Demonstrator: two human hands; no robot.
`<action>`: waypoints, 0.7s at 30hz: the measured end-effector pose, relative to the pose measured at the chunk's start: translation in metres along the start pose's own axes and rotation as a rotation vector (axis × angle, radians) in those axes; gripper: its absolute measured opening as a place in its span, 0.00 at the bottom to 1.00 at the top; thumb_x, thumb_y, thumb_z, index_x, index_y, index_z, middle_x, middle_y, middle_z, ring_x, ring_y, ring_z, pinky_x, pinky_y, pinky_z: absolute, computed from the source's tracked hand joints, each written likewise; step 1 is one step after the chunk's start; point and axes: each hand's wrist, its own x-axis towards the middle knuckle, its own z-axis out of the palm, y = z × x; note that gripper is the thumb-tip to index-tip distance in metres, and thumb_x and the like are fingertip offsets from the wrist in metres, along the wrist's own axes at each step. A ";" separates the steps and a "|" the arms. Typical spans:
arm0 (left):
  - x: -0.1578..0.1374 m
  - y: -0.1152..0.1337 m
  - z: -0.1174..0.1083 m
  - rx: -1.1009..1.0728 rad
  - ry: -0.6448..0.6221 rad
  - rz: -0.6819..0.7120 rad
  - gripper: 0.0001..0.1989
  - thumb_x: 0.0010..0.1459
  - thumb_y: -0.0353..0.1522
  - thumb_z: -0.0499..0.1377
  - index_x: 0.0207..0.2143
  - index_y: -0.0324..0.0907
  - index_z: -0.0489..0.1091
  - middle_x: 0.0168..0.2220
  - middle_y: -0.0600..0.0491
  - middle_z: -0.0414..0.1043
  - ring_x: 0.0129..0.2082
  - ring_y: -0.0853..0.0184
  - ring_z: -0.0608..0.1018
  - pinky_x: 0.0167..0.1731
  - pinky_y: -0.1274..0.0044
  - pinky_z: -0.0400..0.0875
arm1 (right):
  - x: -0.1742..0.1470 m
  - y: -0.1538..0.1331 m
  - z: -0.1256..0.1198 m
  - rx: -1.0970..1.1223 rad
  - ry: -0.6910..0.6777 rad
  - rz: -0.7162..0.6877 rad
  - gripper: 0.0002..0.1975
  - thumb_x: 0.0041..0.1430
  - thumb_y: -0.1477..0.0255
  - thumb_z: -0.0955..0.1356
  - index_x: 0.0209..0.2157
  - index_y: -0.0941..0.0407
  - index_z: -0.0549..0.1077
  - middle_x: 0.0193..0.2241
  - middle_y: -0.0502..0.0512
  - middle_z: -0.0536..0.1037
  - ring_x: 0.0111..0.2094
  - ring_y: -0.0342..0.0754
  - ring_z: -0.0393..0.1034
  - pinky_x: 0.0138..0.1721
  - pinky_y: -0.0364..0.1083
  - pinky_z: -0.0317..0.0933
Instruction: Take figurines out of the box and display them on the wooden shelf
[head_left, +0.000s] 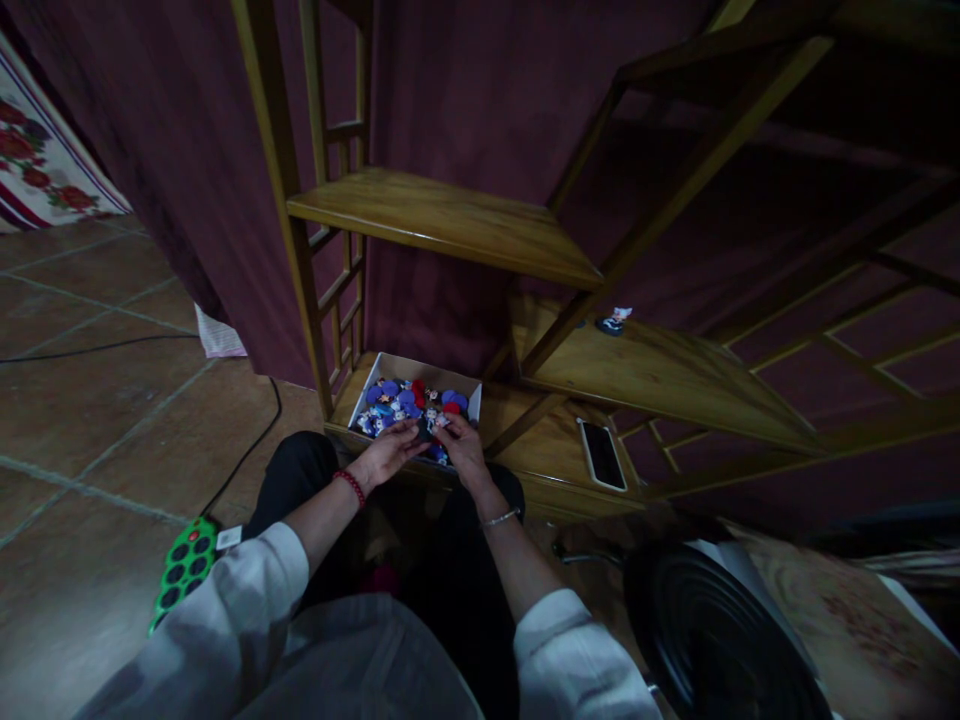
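Note:
Both of my hands pinch a small figurine (433,420) with a dark round base, above the front part of a white box. My left hand (388,451), below a red bead bracelet, has its fingertips at the figurine's base. On the other side, my right hand (465,452) grips it with thumb and fingers. The open white box (475,402) sits on the lowest shelf and is filled with several small figurines (390,396) in blue, purple, red and white. My fingers partly cover the held figurine, so its details are small and unclear.
Another figurine (615,320) stands on the middle wooden shelf (675,385) to the right. A white-framed phone or tablet (601,455) lies on the bottom shelf. Slanted wooden posts cross the rack. A green power strip (185,560) is on the floor, left; a black ribbed round object (720,630) is at right.

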 end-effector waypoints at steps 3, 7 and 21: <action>0.002 -0.001 -0.002 0.010 -0.004 -0.006 0.06 0.49 0.21 0.58 0.32 0.37 0.68 0.25 0.55 0.69 0.28 0.73 0.74 0.43 0.69 0.69 | 0.000 0.000 0.001 0.004 0.006 0.012 0.20 0.36 0.66 0.71 0.36 0.56 0.71 0.26 0.49 0.76 0.30 0.45 0.70 0.36 0.46 0.62; 0.004 -0.003 -0.004 0.009 0.012 -0.010 0.04 0.49 0.22 0.58 0.30 0.36 0.68 0.26 0.54 0.70 0.29 0.72 0.74 0.41 0.70 0.70 | -0.001 -0.001 0.000 0.004 -0.010 -0.009 0.19 0.37 0.68 0.71 0.36 0.55 0.71 0.27 0.49 0.76 0.30 0.45 0.70 0.37 0.46 0.62; 0.008 -0.004 -0.006 0.021 0.048 -0.009 0.01 0.49 0.24 0.59 0.27 0.35 0.68 0.28 0.52 0.72 0.32 0.70 0.75 0.41 0.70 0.70 | 0.004 0.008 -0.004 -0.101 -0.061 -0.128 0.16 0.40 0.68 0.69 0.35 0.55 0.71 0.31 0.50 0.76 0.33 0.45 0.70 0.39 0.46 0.64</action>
